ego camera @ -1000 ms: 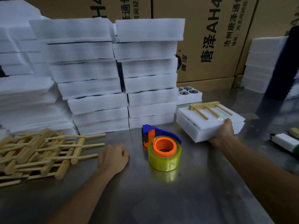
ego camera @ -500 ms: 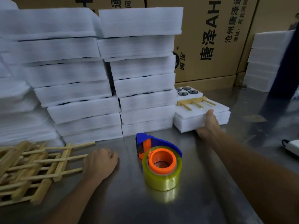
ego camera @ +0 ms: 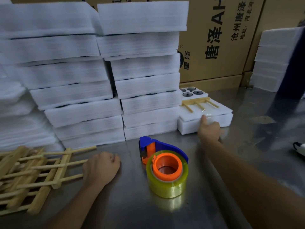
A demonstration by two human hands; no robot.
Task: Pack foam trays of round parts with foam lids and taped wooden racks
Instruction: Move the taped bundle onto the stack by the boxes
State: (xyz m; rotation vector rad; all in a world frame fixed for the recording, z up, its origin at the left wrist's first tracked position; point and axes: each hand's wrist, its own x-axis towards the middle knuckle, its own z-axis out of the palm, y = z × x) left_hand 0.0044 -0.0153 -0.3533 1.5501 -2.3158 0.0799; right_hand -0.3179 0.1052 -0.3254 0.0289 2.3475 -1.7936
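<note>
A taped foam pack (ego camera: 214, 113) lies on the steel table against the right foam stack, with a wooden rack (ego camera: 197, 103) taped on its lid. My right hand (ego camera: 209, 129) is at its front wall: the thumb points up against the lid edge and the fingers are curled against the foam, gripping nothing. Behind the pack sits an uncovered foam tray of round dark parts (ego camera: 191, 92). My left hand (ego camera: 101, 167) rests on the table as a fist, empty, beside a pile of loose wooden racks (ego camera: 33, 176).
A tape dispenser (ego camera: 165, 164) with a yellowish roll stands between my hands. Tall stacks of white foam (ego camera: 140, 71) fill the back and left. Cardboard boxes (ego camera: 214, 38) line the rear wall. More foam (ego camera: 272, 63) is stacked at the right, and a white object (ego camera: 299, 148) lies at the right edge.
My right hand has carried the taped pack back and left, set it on the table beside the right stack, and loosened its hold. The left fist has stayed on the table.
</note>
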